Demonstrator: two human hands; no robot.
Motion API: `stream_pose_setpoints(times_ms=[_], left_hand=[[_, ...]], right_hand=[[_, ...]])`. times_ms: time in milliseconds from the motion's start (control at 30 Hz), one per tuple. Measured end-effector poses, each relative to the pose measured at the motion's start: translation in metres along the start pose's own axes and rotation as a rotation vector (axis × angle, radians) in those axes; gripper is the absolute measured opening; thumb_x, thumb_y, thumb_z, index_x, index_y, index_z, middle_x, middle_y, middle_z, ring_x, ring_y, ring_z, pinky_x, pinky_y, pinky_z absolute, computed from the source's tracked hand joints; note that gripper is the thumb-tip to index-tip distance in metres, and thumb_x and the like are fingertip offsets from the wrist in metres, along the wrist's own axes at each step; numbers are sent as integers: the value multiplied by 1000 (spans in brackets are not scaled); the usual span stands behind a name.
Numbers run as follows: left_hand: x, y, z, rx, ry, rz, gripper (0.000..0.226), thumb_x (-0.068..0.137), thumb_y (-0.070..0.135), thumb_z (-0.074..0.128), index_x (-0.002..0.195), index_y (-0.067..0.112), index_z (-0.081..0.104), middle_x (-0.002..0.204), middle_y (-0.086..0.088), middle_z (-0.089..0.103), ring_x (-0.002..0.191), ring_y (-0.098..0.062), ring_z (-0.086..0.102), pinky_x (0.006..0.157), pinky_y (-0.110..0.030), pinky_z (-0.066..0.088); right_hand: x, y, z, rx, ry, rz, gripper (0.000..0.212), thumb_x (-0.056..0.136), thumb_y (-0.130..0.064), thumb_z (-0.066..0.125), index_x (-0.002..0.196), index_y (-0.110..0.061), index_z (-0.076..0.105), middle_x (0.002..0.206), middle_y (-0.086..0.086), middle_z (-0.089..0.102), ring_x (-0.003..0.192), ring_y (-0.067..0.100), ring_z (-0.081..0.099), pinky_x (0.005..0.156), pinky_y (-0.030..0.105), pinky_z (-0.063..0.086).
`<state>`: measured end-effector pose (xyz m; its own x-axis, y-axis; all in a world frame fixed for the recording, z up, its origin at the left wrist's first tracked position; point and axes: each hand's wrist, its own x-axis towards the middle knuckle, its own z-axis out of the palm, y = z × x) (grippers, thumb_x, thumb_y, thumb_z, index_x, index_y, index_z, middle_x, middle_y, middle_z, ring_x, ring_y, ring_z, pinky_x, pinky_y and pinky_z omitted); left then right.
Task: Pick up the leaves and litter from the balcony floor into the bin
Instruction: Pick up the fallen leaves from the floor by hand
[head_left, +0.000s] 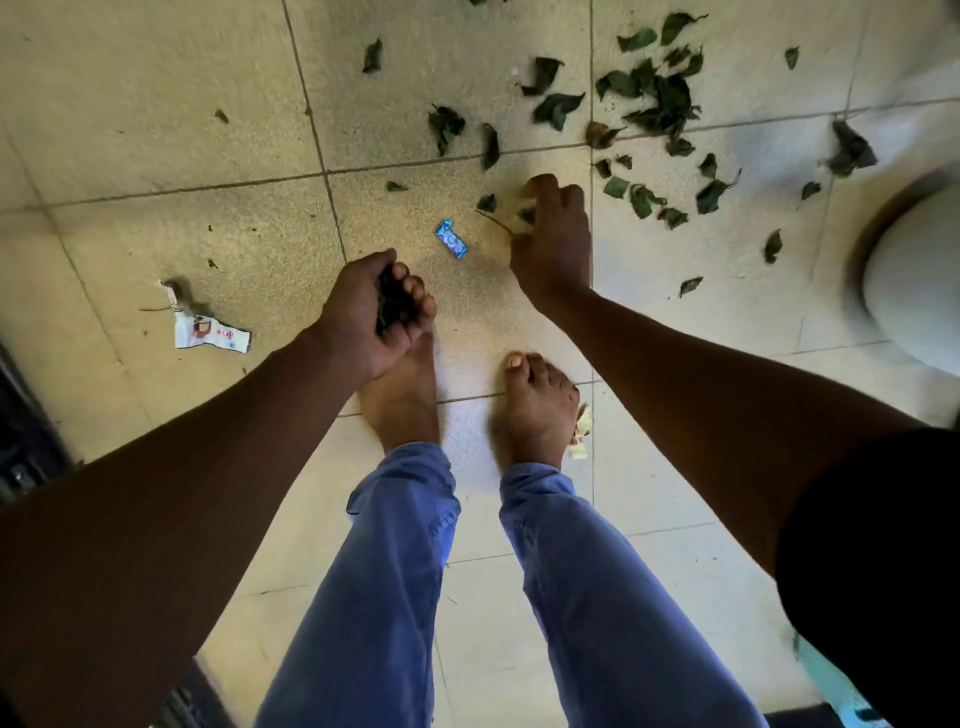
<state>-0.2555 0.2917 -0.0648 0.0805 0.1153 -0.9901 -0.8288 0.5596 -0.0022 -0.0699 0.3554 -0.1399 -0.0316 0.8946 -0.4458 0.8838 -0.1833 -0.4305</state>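
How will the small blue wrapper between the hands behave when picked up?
The blue wrapper lies flat on the tile and looks thin and glossy, so probably very light, floppy and slippery; fingertips may need to slide under an edge. It seems unlikely to roll.

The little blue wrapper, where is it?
In the head view the blue wrapper lies on the floor tiles, between the left hand and right hand.

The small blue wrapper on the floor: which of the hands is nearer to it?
Right. The right hand is just beside the blue wrapper, picking at leaves; the left hand is a bit farther, below and left of it, cupping gathered leaves.
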Motion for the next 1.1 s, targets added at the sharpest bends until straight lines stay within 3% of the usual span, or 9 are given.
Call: stream_pose_setpoints(times_ms=[200, 433, 533, 667, 733, 800, 900, 1000, 1100], left_hand=[[0, -5, -14, -38, -18, -18, 41, 103, 27, 48, 64, 15, 49, 57, 0, 45, 49, -11, 49, 53, -20, 50], [-2, -9, -23, -97, -6, -26, 42, 103, 26, 48, 63, 14, 49, 56, 0, 45, 50, -12, 48, 55, -20, 51], [-4, -9, -24, -99, -7, -15, 41, 103, 27, 49, 63, 14, 50, 58, -1, 45, 51, -12, 49, 56, -21, 52], [-3, -10, -22, -114, -26, -20, 39, 102, 27, 50, 65, 13, 51, 60, -1, 46, 51, -12, 51, 55, -22, 53], [-3, -11, -19, -126, -46, -20, 39, 102, 26, 49, 66, 13, 51, 62, -1, 46, 53, -12, 52, 55, -23, 54], [-3, -10, -16, -137, -58, -12, 39, 103, 26, 48, 66, 13, 51, 62, -1, 47, 54, -12, 52, 55, -23, 54], [-6, -5, -10, -167, -80, -7, 41, 104, 26, 46, 66, 12, 53, 63, -2, 49, 56, -13, 53, 56, -24, 55], [-5, 2, -3, -223, -61, 15, 42, 105, 24, 46, 67, 9, 56, 64, -4, 52, 55, -14, 56, 57, -26, 56], [0, 8, -3, -247, -37, 41, 30, 104, 23, 45, 86, 6, 63, 75, -8, 62, 61, -18, 64, 55, -28, 55]], right_hand=[[17, -23, 10, -83, -97, -231, 59, 73, -4, 70, 128, -21, 59, 119, 12, 51, 99, 31, 60, 76, 33, 53], [31, -33, 16, -196, -75, -385, 29, 74, 3, 56, 95, -11, 69, 105, 15, 62, 85, 32, 63, 69, 36, 54], [40, -22, 31, -330, -157, -298, 19, 78, -11, 52, 88, -15, 68, 93, 6, 61, 81, 25, 62, 69, 33, 48], [-25, 13, 47, -478, -299, -258, 39, 89, -28, 38, 120, -18, 60, 117, 11, 57, 113, 33, 64, 89, 43, 51], [-11, -12, 26, -376, -239, -268, 34, 89, -19, 46, 118, -11, 61, 117, 15, 62, 110, 35, 65, 83, 34, 50], [23, -48, 0, -125, -165, -92, 16, 78, -10, 63, 92, -13, 69, 95, 7, 70, 92, 27, 69, 69, 25, 47], [15, -71, -23, 309, -246, 161, 11, 66, -8, 75, 71, -17, 70, 73, 0, 72, 69, 19, 72, 69, 38, 62], [-18, -94, -45, 692, -451, 132, 11, 71, 4, 75, 81, 0, 72, 72, 16, 71, 62, 25, 68, 64, 43, 63], [-38, -119, -51, 739, -480, 9, 10, 74, 4, 73, 83, -1, 73, 74, 16, 73, 65, 23, 68, 64, 44, 60]])
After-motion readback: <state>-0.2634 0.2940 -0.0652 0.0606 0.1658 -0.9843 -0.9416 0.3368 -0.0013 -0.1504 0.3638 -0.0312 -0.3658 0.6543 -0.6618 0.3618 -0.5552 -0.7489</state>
